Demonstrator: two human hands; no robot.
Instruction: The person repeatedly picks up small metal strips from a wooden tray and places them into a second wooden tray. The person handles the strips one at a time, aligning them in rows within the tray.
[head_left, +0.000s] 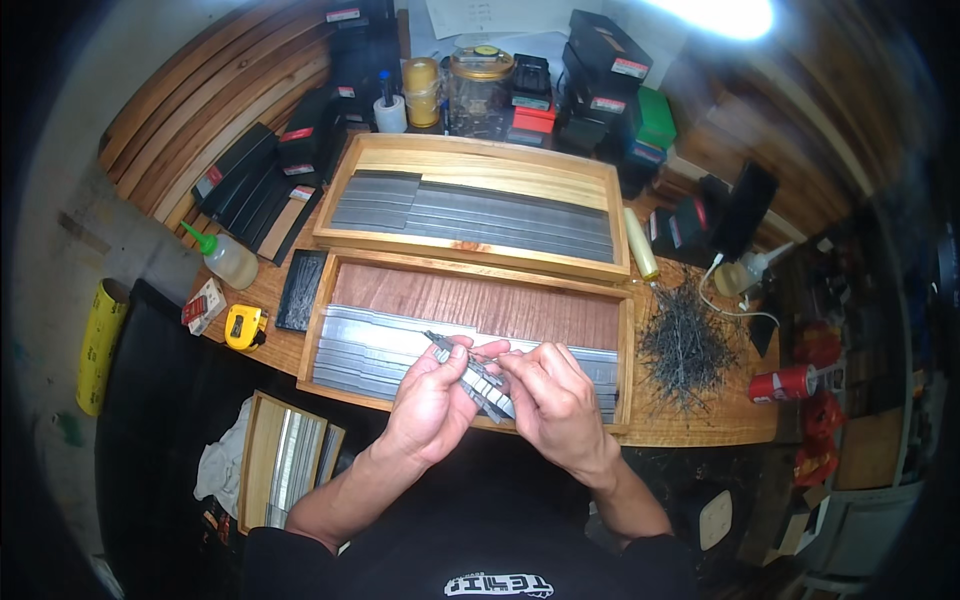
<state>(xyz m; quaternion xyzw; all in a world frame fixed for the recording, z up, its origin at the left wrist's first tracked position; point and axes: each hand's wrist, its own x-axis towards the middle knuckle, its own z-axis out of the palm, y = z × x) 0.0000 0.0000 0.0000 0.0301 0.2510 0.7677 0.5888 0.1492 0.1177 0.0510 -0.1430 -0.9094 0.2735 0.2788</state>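
Note:
Close in front of me, my left hand [432, 405] is closed around a slim bundle of grey metal pieces [482, 384], which slants down to the right across the fingers. Beside it my right hand [556, 402] is closed, thumb and forefinger pinched at the bundle's upper side; what lies in the pinch is too small to make out. Both hands are over the front edge of the near wooden tray [627, 330]. Rows of long grey metal strips [375, 340] lie in that tray, partly hidden by my hands.
A second wooden tray [485, 150] with dark strips stands behind. To the right are a heap of thin dark wires [688, 340] and a red can [783, 384]. At left stand a yellow tape measure [246, 327] and a green-tipped bottle [232, 262]. Black boxes [606, 60] are stacked behind.

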